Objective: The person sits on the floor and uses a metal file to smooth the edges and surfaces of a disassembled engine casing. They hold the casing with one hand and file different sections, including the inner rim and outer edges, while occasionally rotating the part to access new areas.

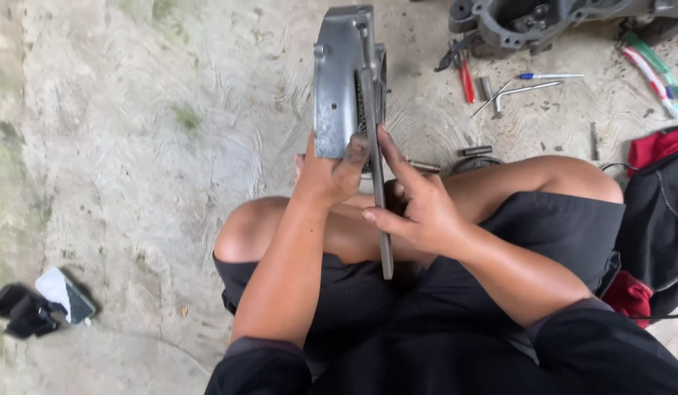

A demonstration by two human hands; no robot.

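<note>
— Nearest first?

— Right hand [419,208], fingers wrapped round the lower stretch of a long flat metal bar [375,175], index finger laid up along it. Grip clenched on the bar, over the crossed bare legs [280,227].

— And the left?

— Left hand [328,175] a little farther out, clasped on the bottom edge of the grey metal casing [342,80], thumb pressed on its face. Grip clamped there, holding the casing upright on its edge.

— Which way from the grip?

— Straight ahead, away from the body. Long axis of the bar near to far, lower end down by the lap, upper end lying against the right-hand edge of the casing. Bar and casing touching, side by side, both long axes almost parallel. Probably set into a seam or slot there, though hard to tell from above.

— Nearer hand to the casing?

— Left, already on it; right only on the bar.

— Farther off?

— Concrete floor [134,146], red-handled pliers [465,77], an L-shaped key [518,91], another dark casing [529,22] at the top edge.
</note>
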